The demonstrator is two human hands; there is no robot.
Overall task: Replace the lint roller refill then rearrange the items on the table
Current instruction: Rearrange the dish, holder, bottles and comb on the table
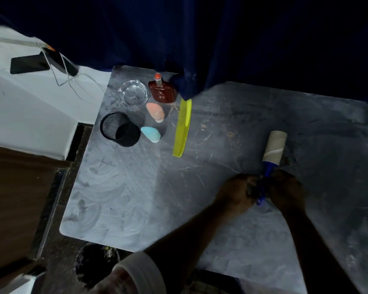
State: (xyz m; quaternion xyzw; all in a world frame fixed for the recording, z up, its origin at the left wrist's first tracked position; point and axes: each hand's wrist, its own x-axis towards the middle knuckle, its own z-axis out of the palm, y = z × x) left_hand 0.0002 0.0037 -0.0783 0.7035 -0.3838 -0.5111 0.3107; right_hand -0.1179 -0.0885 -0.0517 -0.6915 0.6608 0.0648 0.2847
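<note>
A lint roller lies on the grey table (136, 198) at the right, its bare cardboard roll (275, 147) pointing away from me and its blue handle (265, 181) pointing toward me. My left hand (240, 193) and my right hand (285, 190) are both closed around that handle from either side. At the table's far left stand a clear glass ashtray (133, 93), a brown perfume bottle (162, 90), a peach sponge (155, 111), a light blue sponge (150, 134), a black mesh cup (120, 128) and a yellow-green comb (182, 127).
A dark blue curtain (200, 49) hangs over the table's far edge, touching the comb's tip. A white ledge at the left holds a black phone (29, 64) and cables. A dark bin (96, 264) sits on the floor below the table's near edge.
</note>
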